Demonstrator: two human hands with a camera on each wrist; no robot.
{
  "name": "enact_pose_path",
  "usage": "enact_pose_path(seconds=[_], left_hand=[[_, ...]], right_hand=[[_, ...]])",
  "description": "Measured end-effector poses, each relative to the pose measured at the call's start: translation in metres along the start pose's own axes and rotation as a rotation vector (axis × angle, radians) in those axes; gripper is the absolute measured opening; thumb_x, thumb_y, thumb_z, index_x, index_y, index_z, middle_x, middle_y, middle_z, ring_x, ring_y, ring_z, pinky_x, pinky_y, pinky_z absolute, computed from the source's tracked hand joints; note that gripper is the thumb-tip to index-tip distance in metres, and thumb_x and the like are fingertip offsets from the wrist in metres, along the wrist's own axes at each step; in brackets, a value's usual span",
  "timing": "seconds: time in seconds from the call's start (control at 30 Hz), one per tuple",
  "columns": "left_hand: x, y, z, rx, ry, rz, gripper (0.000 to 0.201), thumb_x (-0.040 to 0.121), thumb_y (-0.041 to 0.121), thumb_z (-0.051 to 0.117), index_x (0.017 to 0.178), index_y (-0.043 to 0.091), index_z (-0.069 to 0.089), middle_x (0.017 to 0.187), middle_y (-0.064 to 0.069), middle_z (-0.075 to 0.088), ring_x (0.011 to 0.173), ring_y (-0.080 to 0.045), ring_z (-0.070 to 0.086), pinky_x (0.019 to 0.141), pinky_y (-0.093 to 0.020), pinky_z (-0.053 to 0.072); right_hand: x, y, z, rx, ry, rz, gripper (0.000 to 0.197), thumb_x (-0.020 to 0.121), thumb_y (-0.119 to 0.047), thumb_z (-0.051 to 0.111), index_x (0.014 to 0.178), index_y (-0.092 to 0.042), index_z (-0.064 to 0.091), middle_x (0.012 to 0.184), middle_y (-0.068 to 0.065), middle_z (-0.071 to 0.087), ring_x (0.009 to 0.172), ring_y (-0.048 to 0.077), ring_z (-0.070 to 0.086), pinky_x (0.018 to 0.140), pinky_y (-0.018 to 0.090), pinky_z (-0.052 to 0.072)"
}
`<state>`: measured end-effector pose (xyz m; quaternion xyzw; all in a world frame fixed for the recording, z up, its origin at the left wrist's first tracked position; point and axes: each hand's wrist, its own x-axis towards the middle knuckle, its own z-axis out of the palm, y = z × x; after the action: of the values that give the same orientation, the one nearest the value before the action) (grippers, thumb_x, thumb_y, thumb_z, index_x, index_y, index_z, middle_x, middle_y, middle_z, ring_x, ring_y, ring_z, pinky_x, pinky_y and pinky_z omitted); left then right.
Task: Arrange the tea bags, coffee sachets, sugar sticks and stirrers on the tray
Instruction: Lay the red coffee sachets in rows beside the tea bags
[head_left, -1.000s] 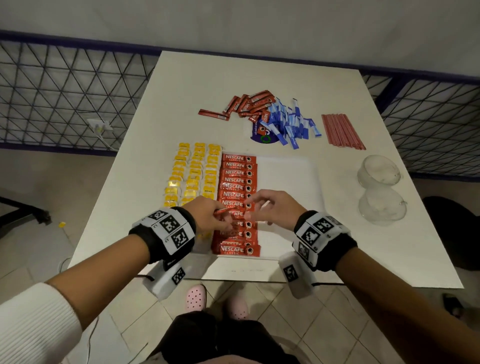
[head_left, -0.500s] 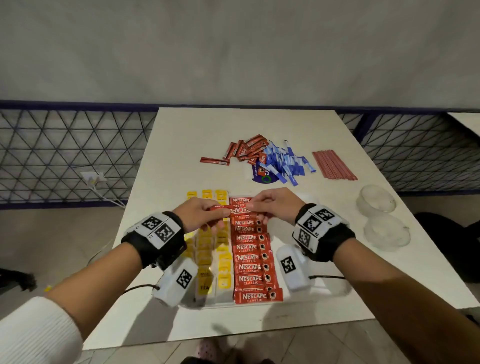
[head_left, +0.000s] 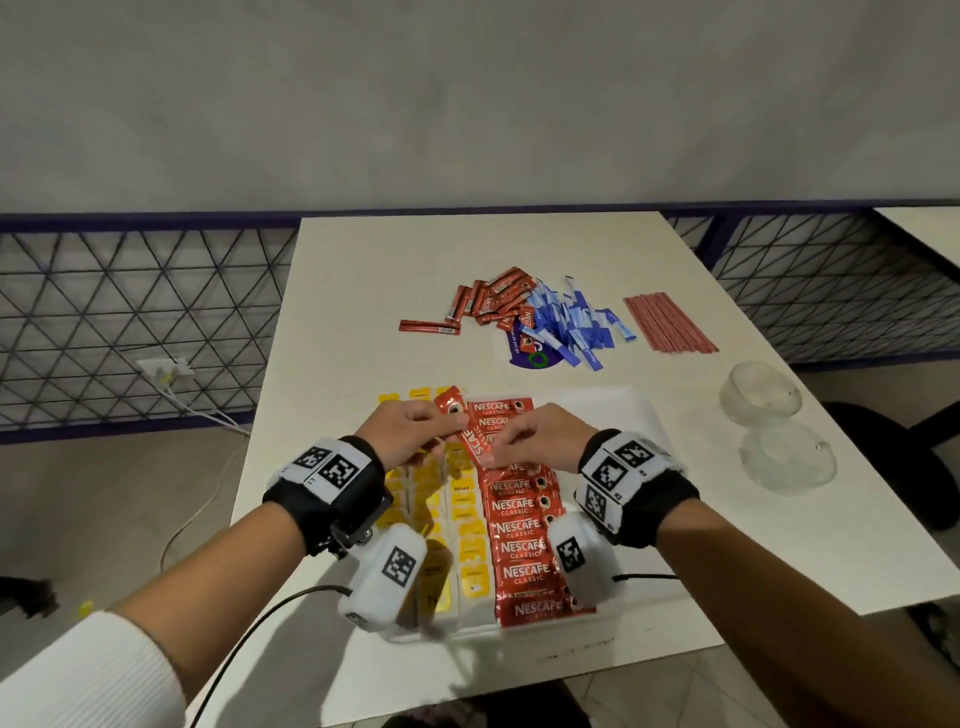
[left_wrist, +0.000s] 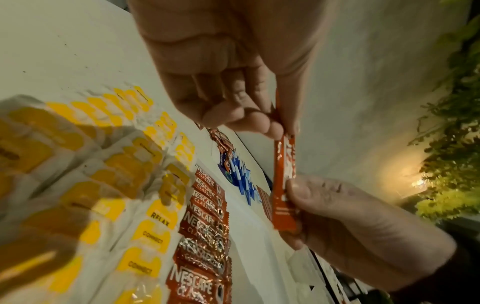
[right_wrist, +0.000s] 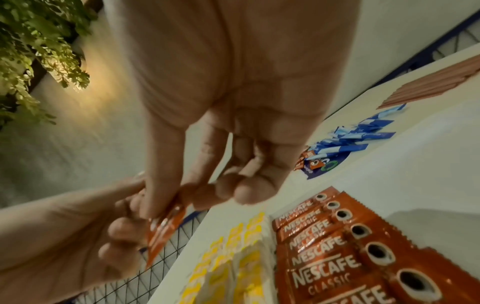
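Both hands hold one red coffee sachet (head_left: 470, 435) tilted above the far end of the tray (head_left: 615, 415). My left hand (head_left: 441, 431) pinches its far end and my right hand (head_left: 500, 448) pinches its near end. In the left wrist view the sachet (left_wrist: 284, 174) hangs between my left fingertips (left_wrist: 275, 125) and my right thumb (left_wrist: 298, 191). On the tray lie columns of yellow tea bags (head_left: 465, 525) and a row of coffee sachets (head_left: 522, 535). Loose coffee sachets (head_left: 491, 301), blue sugar sticks (head_left: 574, 332) and red stirrers (head_left: 667, 325) lie on the table beyond the tray.
Two clear glass bowls (head_left: 761, 400) (head_left: 787, 462) stand right of the tray. A purple wrapper (head_left: 535, 353) lies under the sugar sticks. A wire fence (head_left: 130, 322) runs behind the white table (head_left: 363, 291), and a second table edge (head_left: 924, 223) shows at the far right.
Both hands carried the sachet from the near part of the row to its far end. It has turned from level to tilted, left end farther away. The head view has tipped upward.
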<state>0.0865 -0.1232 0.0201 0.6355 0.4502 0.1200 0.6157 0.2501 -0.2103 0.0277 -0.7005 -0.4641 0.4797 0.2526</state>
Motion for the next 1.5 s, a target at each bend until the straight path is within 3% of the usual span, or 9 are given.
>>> enact_pose_path(seconds=[0.2,0.33,0.53,0.67,0.77,1.0,1.1,1.27,1.5], left_hand=[[0.019,0.019,0.007,0.003,-0.014,-0.040,0.023,0.087,0.042,0.057,0.077,0.024,0.068,0.078,0.007,0.063,0.061,-0.012,0.051,0.065,-0.026,0.040],[0.032,0.022,0.011,0.167,-0.084,-0.017,0.009,0.086,0.031,0.064,0.079,0.025,0.065,0.080,0.010,0.062,0.065,-0.008,0.054,0.053,-0.010,0.041],[0.061,0.012,0.027,0.391,-0.029,0.044,0.013,0.086,0.024,0.064,0.095,0.014,0.067,0.094,0.003,0.060,0.080,-0.007,0.052,0.062,-0.004,0.037],[0.082,0.011,0.033,0.589,-0.043,0.032,0.019,0.088,0.028,0.061,0.101,0.016,0.068,0.097,0.003,0.062,0.088,-0.010,0.052,0.077,-0.019,0.040],[0.097,0.012,0.036,0.692,-0.067,-0.007,0.018,0.089,0.034,0.058,0.101,0.024,0.067,0.101,0.008,0.062,0.089,-0.010,0.051,0.082,-0.023,0.041],[0.123,0.016,0.028,0.725,0.052,-0.032,0.007,0.089,0.028,0.060,0.093,0.025,0.064,0.097,0.011,0.055,0.089,-0.009,0.049,0.086,-0.029,0.042],[0.126,0.015,0.027,0.820,0.007,-0.078,0.005,0.086,0.033,0.063,0.087,0.030,0.059,0.093,0.011,0.052,0.091,-0.010,0.049,0.089,-0.032,0.043],[0.129,0.014,0.037,0.861,-0.068,-0.082,0.018,0.085,0.032,0.064,0.102,0.026,0.062,0.100,0.007,0.056,0.096,-0.011,0.051,0.084,-0.027,0.041],[0.129,0.014,0.044,1.029,-0.092,-0.038,0.021,0.088,0.036,0.059,0.108,0.030,0.058,0.115,0.006,0.054,0.110,-0.016,0.049,0.088,-0.029,0.041]], right_hand=[[0.018,0.009,0.000,0.386,-0.080,0.103,0.014,0.079,-0.005,0.069,0.069,-0.006,0.061,0.059,0.006,0.065,0.053,0.011,0.062,0.062,0.018,0.055],[0.031,0.015,-0.013,0.581,-0.058,0.144,0.013,0.080,-0.001,0.066,0.071,-0.001,0.058,0.060,0.011,0.066,0.050,0.011,0.064,0.054,0.014,0.053],[0.052,0.029,-0.036,0.522,-0.068,0.175,0.007,0.080,-0.004,0.067,0.080,-0.004,0.060,0.070,0.009,0.065,0.061,0.013,0.062,0.061,0.017,0.055],[0.070,0.042,-0.060,0.576,0.069,0.185,0.004,0.085,-0.006,0.062,0.086,-0.005,0.058,0.071,0.008,0.060,0.056,0.011,0.056,0.055,0.018,0.051],[0.077,0.053,-0.070,0.456,0.046,0.176,0.009,0.087,-0.005,0.059,0.093,0.002,0.057,0.070,0.007,0.057,0.060,0.013,0.052,0.054,0.017,0.048],[0.099,0.072,-0.075,0.532,0.099,0.177,0.010,0.086,-0.001,0.059,0.078,0.003,0.058,0.065,0.010,0.055,0.043,0.002,0.052,0.049,0.012,0.046],[0.106,0.077,-0.072,0.530,0.095,0.209,0.008,0.084,-0.004,0.064,0.078,0.000,0.058,0.067,0.009,0.059,0.046,0.004,0.057,0.054,0.016,0.049],[0.111,0.080,-0.066,0.511,0.105,0.281,0.009,0.080,-0.003,0.067,0.080,-0.004,0.058,0.074,0.011,0.062,0.066,0.018,0.060,0.063,0.021,0.052],[0.118,0.083,-0.063,0.328,0.122,0.304,0.017,0.081,-0.011,0.069,0.069,-0.011,0.057,0.071,0.008,0.062,0.067,0.019,0.059,0.077,0.031,0.053]])
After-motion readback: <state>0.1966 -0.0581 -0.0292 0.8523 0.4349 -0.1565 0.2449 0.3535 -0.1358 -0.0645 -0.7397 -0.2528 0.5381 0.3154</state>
